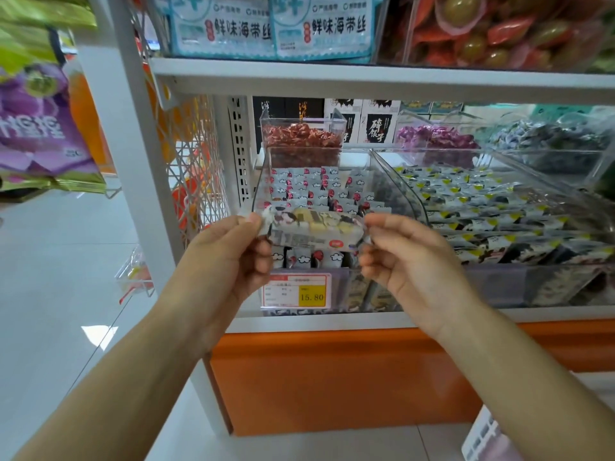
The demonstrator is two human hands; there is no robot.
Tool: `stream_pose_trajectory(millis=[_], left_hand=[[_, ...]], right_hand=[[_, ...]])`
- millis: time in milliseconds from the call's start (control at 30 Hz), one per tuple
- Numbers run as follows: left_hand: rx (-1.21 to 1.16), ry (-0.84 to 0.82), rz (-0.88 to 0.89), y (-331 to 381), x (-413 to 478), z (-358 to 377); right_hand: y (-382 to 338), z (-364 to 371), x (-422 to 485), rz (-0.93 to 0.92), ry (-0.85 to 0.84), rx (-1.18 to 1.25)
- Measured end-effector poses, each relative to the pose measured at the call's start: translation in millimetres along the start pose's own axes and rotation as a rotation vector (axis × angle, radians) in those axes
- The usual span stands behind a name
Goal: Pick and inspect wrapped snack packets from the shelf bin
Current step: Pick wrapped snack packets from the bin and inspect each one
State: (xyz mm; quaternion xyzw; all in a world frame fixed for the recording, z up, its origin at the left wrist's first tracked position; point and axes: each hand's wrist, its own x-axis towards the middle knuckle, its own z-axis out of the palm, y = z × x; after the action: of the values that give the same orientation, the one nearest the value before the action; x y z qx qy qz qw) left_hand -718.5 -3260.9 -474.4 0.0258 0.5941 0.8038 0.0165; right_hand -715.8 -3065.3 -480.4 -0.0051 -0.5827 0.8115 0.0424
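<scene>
I hold one wrapped snack packet (316,229) stretched level between my two hands, in front of the clear bin (261,184) it belongs to. My left hand (229,257) pinches the crimped left end between thumb and forefinger, the other fingers curled under. My right hand (402,261) pinches the right end the same way. The packet is whitish with dark and yellow print and a small red mark near its lower right.

The packet and my hands cover the middle rows of the bin; above and below them I can see more small white packets with red dots standing in rows. On the bin's front wall, just below the packet, hangs a price tag (296,291) reading 15.80, partly hidden by my left hand.

Just to the right sits a second clear bin (412,194) of packets with yellow corners. Behind are red-wrapped sweets (301,141) and purple-wrapped sweets (436,139). On the shelf above lie pale blue seaweed packets (273,28). A white wire rack (193,154) stands left of the shelving, whose base (332,377) is orange.
</scene>
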Motion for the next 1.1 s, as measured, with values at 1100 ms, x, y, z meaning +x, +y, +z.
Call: stream_pose_trajectory(millis=[1100], left_hand=[[0.555, -0.153, 0.187, 5.9, -13.5, 8.4]], right_hand=[[4.4, 2.7, -6.4, -0.518, -0.007, -0.616]])
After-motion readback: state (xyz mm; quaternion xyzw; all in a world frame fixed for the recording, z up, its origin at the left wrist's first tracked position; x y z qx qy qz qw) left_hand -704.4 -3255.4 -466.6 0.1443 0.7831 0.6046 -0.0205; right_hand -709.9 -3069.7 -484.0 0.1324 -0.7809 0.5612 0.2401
